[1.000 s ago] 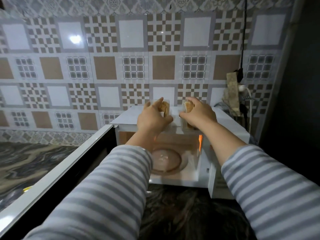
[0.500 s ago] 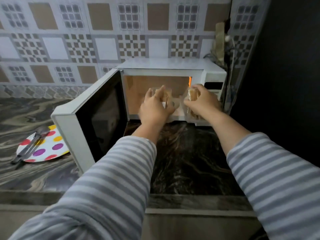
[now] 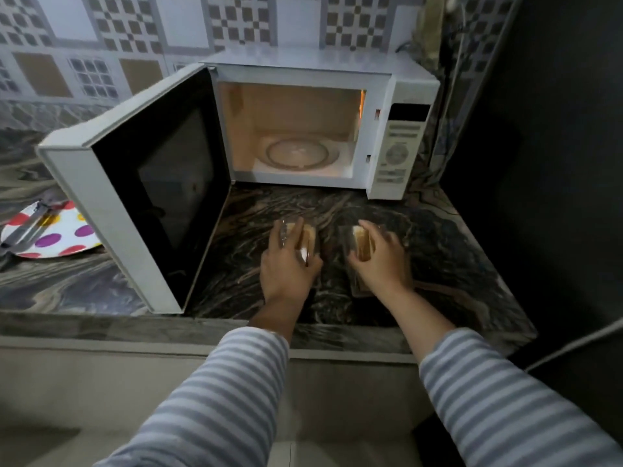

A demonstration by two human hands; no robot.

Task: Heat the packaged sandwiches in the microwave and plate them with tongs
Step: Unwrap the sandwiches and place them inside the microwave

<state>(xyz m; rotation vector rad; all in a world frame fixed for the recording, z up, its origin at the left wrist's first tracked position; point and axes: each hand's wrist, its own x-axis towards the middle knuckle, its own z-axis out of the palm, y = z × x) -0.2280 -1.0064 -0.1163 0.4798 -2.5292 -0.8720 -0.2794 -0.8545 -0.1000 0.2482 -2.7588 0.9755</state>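
Two packaged sandwiches sit low over the dark marbled counter (image 3: 438, 251), in front of the open microwave (image 3: 303, 129), one in each hand. Left hand (image 3: 286, 267) has its fingers curled over the top of the left sandwich pack (image 3: 305, 239); right hand (image 3: 381, 261) is wrapped the same way round the right sandwich pack (image 3: 362, 242). Whether the packs touch the counter or hang just above it cannot be told. The packs look like clear thin plastic wedges over bread: probably light, soft inside, the shell smooth and easily crushed. A hold across the broad side faces seems best, with light pressure. Microwave cavity is lit and holds only the glass turntable (image 3: 298, 153); its door (image 3: 151, 183) swings wide to the left. Further left, a spotted plate (image 3: 67, 234) carries the tongs (image 3: 23, 230) and no food. Sandwiches are still wrapped, and from this frame alone it cannot be told whether they have been heated.
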